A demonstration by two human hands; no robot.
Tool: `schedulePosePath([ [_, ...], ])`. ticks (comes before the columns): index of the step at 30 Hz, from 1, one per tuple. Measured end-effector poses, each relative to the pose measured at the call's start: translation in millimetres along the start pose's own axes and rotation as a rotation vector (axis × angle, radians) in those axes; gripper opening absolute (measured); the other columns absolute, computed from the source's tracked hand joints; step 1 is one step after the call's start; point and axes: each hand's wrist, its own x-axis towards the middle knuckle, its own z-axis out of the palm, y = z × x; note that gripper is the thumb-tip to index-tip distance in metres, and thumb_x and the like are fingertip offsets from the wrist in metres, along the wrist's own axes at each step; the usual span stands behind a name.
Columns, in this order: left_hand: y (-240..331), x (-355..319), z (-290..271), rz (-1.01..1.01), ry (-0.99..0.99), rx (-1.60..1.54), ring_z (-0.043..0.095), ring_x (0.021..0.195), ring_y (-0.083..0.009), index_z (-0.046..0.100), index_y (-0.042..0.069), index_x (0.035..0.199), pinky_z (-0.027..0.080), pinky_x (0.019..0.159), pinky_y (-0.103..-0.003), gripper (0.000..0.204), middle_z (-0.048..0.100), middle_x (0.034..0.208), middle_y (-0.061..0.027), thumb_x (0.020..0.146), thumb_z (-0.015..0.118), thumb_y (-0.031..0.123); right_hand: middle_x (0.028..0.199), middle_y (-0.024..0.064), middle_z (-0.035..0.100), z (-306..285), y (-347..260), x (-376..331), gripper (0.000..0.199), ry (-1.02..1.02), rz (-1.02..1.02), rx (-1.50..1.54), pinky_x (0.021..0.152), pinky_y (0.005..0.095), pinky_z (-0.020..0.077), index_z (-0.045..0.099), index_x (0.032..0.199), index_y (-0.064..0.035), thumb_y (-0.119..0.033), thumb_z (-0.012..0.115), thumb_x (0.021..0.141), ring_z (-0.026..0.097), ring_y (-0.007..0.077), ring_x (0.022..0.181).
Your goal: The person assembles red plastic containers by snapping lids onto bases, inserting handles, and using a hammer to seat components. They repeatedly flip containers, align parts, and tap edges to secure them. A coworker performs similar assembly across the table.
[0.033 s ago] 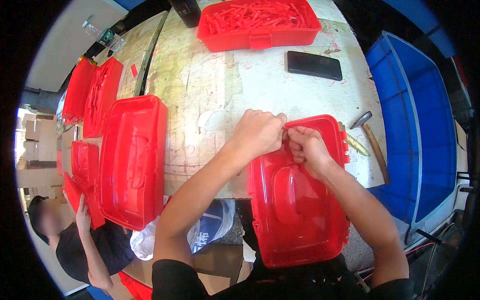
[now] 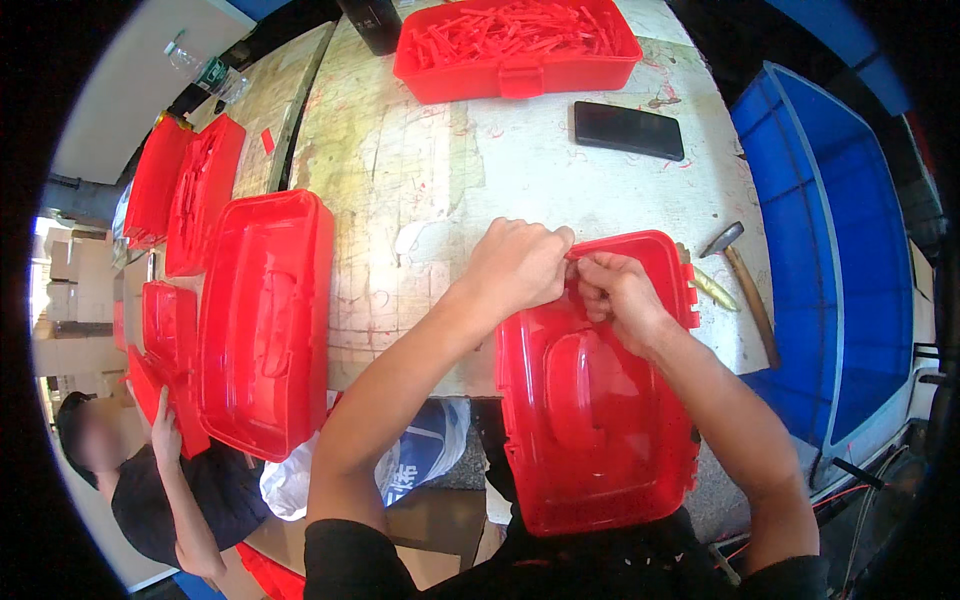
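Lid overhangs the desk's near edge; left hand and right hand pinch at its far rim, on what I can't tell; probably light, stiff, slick; best held rimwise.

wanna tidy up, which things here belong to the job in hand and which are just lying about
Part of the job, it seems:
red case, left hand and right hand at its far edge
maybe the red box of strips

Just lying about, it seems:
phone
plastic bottle
hammer, untouched, though possibly a tool
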Motion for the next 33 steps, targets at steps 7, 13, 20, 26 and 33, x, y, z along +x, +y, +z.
schedulePosePath([
  [7,-1,0,4,-0.025,0.023,-0.011,0.068,0.075,-0.0408,0.063,0.003,0.091,0.053,0.066,-0.050,0.023,0.068,0.076,-0.0221,0.082,0.065,0.024,0.071,-0.0003,0.052,-10,-15,-4,0.012,-0.053,0.003,-0.179,0.051,0.0249,0.0331,0.061,0.094,-0.0033,-0.011,0.052,0.097,0.040,0.0098,0.055],
  [13,-5,1,-15,0.040,-0.040,-0.097,0.067,0.078,-0.0423,0.064,0.004,0.093,0.052,0.067,-0.051,0.045,0.068,0.078,-0.0222,0.087,0.066,0.049,0.092,0.0165,0.067,-7,-53,-38,0.022,-0.040,-0.798,-2.524,0.076,0.0437,0.0552,0.073,0.092,-0.0024,-0.022,0.063,0.091,0.068,0.0314,0.086],
  [20,-27,-4,-18,-0.102,-0.040,-0.167,0.067,0.081,-0.0423,0.066,0.007,0.099,0.052,0.072,-0.052,0.031,0.068,0.080,-0.0228,0.091,0.064,0.037,0.097,0.0165,0.070,17,-217,116,0.020,0.220,-1.060,-1.742,0.081,0.0465,0.0540,0.073,0.100,-0.0075,-0.020,0.063,0.089,0.068,0.0340,0.091],
  [26,-42,-10,-21,-0.184,-0.191,-0.120,0.067,0.087,-0.0400,0.060,0.007,0.115,0.053,0.076,-0.051,0.037,0.070,0.095,-0.0215,0.087,0.069,0.030,0.114,0.0179,0.069,10,-227,288,0.038,-0.019,-1.054,-1.465,0.092,0.0423,0.0517,0.066,0.120,-0.0061,-0.021,0.070,0.085,0.065,0.0344,0.108],
  [33,-33,-3,-22,-0.108,0.004,-0.079,0.068,0.076,-0.0403,0.057,0.007,0.102,0.052,0.063,-0.050,0.035,0.069,0.084,-0.0192,0.090,0.066,0.038,0.111,0.0187,0.070,22,-250,294,0.035,-0.352,-0.879,-1.591,0.090,0.0403,0.0523,0.069,0.118,-0.0067,-0.012,0.072,0.084,0.067,0.0320,0.102],
])
